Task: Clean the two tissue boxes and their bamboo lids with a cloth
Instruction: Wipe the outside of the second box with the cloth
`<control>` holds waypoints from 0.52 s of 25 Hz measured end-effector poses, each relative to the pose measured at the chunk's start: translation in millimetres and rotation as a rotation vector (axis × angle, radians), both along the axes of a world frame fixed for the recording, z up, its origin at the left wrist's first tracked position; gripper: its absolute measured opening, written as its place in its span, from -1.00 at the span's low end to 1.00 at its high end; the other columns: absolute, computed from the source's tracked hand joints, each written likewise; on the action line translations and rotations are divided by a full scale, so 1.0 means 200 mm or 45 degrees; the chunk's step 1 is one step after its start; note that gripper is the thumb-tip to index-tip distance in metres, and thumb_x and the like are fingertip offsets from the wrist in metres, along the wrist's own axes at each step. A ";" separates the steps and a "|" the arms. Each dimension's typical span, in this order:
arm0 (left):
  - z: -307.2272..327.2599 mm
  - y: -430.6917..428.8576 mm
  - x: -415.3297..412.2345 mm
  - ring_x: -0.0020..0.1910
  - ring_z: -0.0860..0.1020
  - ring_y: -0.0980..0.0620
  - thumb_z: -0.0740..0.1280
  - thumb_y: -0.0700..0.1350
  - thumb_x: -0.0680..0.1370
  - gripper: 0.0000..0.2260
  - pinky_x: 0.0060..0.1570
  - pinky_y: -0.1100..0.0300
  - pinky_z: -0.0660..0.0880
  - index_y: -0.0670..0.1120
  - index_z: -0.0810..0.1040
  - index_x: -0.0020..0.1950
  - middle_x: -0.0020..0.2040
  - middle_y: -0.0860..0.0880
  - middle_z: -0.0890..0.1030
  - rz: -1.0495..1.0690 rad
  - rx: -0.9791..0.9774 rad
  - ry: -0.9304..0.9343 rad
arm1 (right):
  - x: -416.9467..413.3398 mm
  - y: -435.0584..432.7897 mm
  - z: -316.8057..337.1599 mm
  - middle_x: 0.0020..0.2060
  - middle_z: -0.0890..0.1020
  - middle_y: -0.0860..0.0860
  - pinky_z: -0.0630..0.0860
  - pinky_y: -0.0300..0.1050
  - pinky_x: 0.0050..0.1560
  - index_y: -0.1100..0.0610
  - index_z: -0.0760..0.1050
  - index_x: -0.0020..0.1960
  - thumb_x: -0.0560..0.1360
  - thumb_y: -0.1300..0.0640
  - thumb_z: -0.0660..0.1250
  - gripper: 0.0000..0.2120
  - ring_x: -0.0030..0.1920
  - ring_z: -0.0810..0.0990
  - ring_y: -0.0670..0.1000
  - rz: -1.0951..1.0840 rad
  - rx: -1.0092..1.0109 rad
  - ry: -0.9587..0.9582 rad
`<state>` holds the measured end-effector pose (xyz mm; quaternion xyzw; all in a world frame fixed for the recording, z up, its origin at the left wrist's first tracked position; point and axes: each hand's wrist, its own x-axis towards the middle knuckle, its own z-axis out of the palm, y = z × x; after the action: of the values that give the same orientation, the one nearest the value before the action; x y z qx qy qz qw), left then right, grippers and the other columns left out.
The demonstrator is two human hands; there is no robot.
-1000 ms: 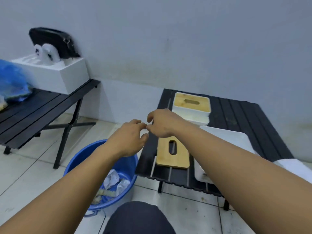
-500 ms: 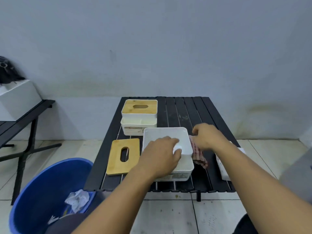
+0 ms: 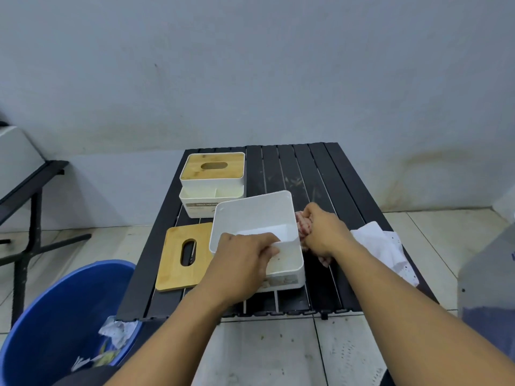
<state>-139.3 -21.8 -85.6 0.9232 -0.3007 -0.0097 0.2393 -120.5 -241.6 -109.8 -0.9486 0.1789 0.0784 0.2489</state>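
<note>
An open white tissue box (image 3: 255,215) stands tilted near the front of the black slatted table (image 3: 306,174). My left hand (image 3: 242,263) grips its near rim, fingers hooked inside. To the right of the box, my right hand (image 3: 320,229) grips a red-and-white checked cloth (image 3: 302,228) that lies on the table. One loose bamboo lid (image 3: 184,256) with an oval slot lies flat left of the box. The second white tissue box (image 3: 211,188) stands at the back left with its bamboo lid (image 3: 213,167) on top.
A blue bucket (image 3: 55,324) holding crumpled paper stands on the tiled floor at the front left. White perforated paper (image 3: 384,246) lies on the table's right edge. At the far left stands a black bench (image 3: 30,188). A translucent container (image 3: 487,280) stands at the right.
A second ago both hands met in the air over the bucket side. Since then my left hand took the box rim and tilted the box up, and my right hand closed on the cloth.
</note>
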 end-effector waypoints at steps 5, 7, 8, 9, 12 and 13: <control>-0.02 0.08 0.03 0.14 0.65 0.02 0.27 -0.08 0.70 -0.83 0.18 -0.01 0.57 0.07 0.64 0.19 0.10 0.07 0.71 -0.022 -0.809 0.557 | 0.01 -0.10 0.19 -0.19 0.62 0.14 0.44 -0.15 -0.53 0.17 0.46 0.10 0.55 0.21 0.24 -0.86 -0.47 0.52 0.08 -0.562 0.957 -0.434; -0.04 0.09 0.03 0.23 0.63 0.04 0.23 -0.12 0.72 -0.80 0.27 -0.06 0.55 0.07 0.58 0.28 0.19 0.08 0.70 -0.058 -0.814 0.605 | -0.01 -0.14 0.26 -0.16 0.59 0.20 0.42 -0.14 -0.45 0.23 0.48 0.05 0.41 0.35 0.15 -0.74 -0.42 0.50 0.08 -0.634 1.317 -0.605; -0.04 0.09 0.03 0.26 0.62 0.11 0.21 -0.16 0.73 -0.76 0.30 0.00 0.54 0.08 0.54 0.32 0.22 0.13 0.69 -0.068 -0.798 0.628 | -0.04 -0.14 0.30 -0.18 0.56 0.20 0.40 -0.14 -0.44 0.24 0.48 0.00 0.39 0.35 0.15 -0.77 -0.42 0.46 0.08 -0.596 1.462 -0.646; -0.05 0.09 0.04 0.28 0.59 0.18 0.20 -0.19 0.73 -0.73 0.31 0.08 0.52 0.09 0.52 0.35 0.25 0.18 0.67 -0.066 -0.766 0.627 | -0.07 -0.13 0.33 -0.22 0.53 0.19 0.37 -0.15 -0.46 0.24 0.48 -0.02 0.42 0.32 0.17 -0.82 -0.44 0.43 0.06 -0.509 1.562 -0.669; -0.07 0.11 0.06 0.32 0.52 0.31 0.20 -0.19 0.73 -0.67 0.33 0.20 0.46 0.14 0.49 0.41 0.29 0.27 0.63 -0.050 -0.636 0.538 | -0.13 -0.05 0.39 -0.23 0.66 0.13 0.43 -0.20 -0.48 0.27 0.56 0.06 0.61 0.12 0.28 -0.79 -0.40 0.52 0.07 -0.217 1.317 -0.710; -0.07 0.12 0.07 0.32 0.51 0.32 0.21 -0.17 0.73 -0.67 0.35 0.20 0.45 0.16 0.49 0.42 0.29 0.28 0.62 -0.032 -0.599 0.513 | -0.14 -0.01 0.40 -0.11 0.70 0.05 0.53 -0.19 -0.35 0.19 0.58 0.17 0.61 0.06 0.34 -0.76 -0.26 0.61 0.03 -0.134 1.055 -0.710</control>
<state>-125.1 2.6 -100.4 0.8180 -0.2527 -0.1257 0.5012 -148.0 -243.4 -30.7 -0.7445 0.1069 -0.1264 0.6467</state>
